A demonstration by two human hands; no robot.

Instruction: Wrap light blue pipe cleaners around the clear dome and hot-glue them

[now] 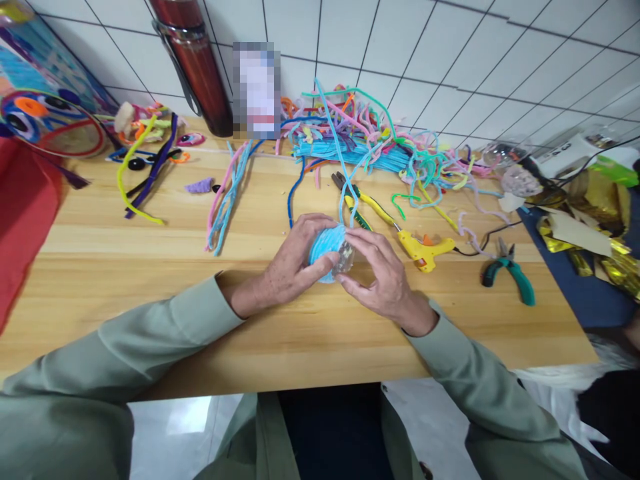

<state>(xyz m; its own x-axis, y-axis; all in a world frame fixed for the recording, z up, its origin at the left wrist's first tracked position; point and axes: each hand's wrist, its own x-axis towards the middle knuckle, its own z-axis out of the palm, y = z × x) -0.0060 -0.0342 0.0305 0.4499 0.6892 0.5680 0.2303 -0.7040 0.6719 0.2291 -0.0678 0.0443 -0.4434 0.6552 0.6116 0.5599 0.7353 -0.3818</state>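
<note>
Between my two hands is a clear round piece partly wrapped in light blue pipe cleaner [324, 248]. My left hand [303, 257] is closed round its wrapped side, thumb across the front. My right hand [377, 270] grips its bare, see-through end [345, 259] between fingertips and thumb. Two long light blue pipe cleaner ends [345, 157] rise from the piece and cross above it. Close by on the right lies a yellow hot glue gun [425, 250]. Yellow-handled pliers [373, 207] lie just beyond my right fingers.
A heap of coloured pipe cleaners [380, 150] lies along the tiled wall. Pink and blue pipe cleaners [230, 200] lie to the left. A red flask [197, 73] stands at the back. Green-handled pliers [510, 273] and gold foil [620, 263] are to the right.
</note>
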